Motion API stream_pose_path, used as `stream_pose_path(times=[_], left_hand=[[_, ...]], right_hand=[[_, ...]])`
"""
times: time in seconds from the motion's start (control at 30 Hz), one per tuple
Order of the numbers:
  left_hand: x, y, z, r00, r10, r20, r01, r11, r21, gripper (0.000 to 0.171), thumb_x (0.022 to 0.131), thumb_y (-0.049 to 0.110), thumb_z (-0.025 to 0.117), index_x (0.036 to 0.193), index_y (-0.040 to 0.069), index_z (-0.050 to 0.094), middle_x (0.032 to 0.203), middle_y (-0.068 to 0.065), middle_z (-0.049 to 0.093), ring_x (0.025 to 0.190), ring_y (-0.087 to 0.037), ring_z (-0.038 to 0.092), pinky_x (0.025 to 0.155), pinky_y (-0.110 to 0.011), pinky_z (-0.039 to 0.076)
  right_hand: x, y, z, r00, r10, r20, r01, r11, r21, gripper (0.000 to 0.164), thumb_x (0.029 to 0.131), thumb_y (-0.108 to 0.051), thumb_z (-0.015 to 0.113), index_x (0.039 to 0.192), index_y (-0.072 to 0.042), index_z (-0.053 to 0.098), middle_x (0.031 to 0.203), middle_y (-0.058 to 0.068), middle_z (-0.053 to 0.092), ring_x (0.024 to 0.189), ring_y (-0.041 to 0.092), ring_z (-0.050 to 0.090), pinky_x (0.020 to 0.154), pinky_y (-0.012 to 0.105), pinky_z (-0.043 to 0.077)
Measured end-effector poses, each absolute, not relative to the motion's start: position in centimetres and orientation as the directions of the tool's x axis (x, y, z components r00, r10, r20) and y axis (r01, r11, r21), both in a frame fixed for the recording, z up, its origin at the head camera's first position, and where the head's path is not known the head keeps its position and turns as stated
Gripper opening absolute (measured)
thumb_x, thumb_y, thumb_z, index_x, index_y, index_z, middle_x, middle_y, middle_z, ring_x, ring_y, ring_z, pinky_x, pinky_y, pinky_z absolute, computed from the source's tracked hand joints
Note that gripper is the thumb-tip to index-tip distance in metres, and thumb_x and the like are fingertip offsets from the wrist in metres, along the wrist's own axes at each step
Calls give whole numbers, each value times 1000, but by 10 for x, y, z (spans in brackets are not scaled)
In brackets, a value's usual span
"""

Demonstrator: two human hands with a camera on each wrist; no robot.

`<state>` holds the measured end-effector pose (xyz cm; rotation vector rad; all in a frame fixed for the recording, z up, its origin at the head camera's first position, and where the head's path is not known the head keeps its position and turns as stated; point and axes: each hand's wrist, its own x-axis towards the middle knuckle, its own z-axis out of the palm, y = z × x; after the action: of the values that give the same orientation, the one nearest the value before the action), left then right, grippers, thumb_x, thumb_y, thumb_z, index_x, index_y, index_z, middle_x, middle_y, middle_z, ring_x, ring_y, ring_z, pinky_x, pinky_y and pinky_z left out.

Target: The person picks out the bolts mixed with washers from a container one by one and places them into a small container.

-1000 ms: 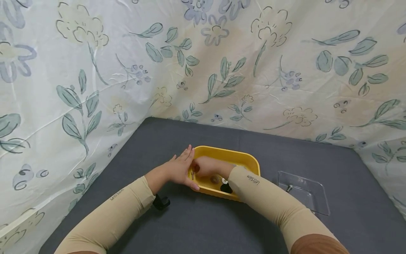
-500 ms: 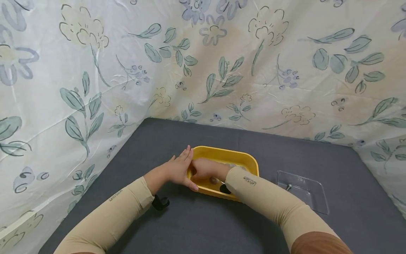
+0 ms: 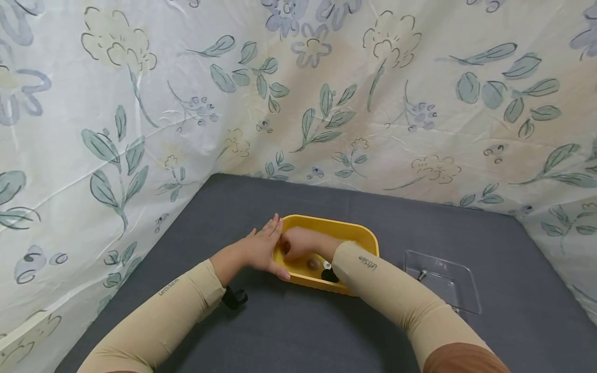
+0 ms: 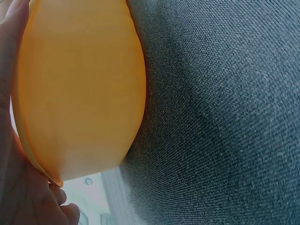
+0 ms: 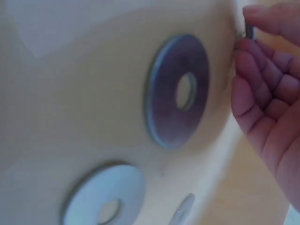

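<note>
A yellow tray sits on the dark cloth. My left hand grips its left end, thumb at the front rim and fingers over the back corner. In the left wrist view, the tray's outer wall is beside the fingers. My right hand reaches inside the tray at the left end. In the right wrist view, thumb and index finger pinch a small dark metal bolt, mostly hidden by the fingers. On the tray floor lie a large washer, a second pale washer and a smaller disc.
To the right stands a clear plastic box with a metal bolt in it. The right forearm crosses the tray's front right side. A black device is at the left wrist. Floral fabric hangs behind the table.
A bolt lying at the tray's left end is no longer visible there; the right hand closed over that spot and has lifted slightly. The left hand stays on the tray.
</note>
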<state>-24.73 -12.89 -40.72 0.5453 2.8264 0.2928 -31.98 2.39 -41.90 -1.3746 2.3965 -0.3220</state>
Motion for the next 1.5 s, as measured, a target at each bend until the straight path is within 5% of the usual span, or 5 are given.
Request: stream_pose_path(times=[0.3,0.73,1.5], left_hand=[[-249,-126,-406,-896,388,-217,337,911,238,136,53,85,53,145,7,-10,150,-9,-19,139,-24,-5,106,-56,11],[-251,-123,-406,-901,379,-212,328,914,237,137,52,84,54,146,7,-8,150,-9,-18,139,-24,-4,106,-57,13],[-253,-124,-409,-902,365,-230,318,923,219,140,49,87,54,146,8,-10,150,-7,-20,139,-23,-5,107,-55,12]], right_hand=[[-334,42,-411,-496,-839,-224,-762,544,-351,18,77,-17,73,89,-6,66,80,-4,63,68,8,54,67,21,46],[-337,73,-373,-528,-826,-200,-721,560,-410,9,83,-16,68,89,-12,64,75,-3,59,65,11,51,63,24,44],[-304,200,-312,-736,-676,-22,-564,631,-533,19,83,-21,68,98,-11,61,82,0,59,74,18,53,67,28,48]])
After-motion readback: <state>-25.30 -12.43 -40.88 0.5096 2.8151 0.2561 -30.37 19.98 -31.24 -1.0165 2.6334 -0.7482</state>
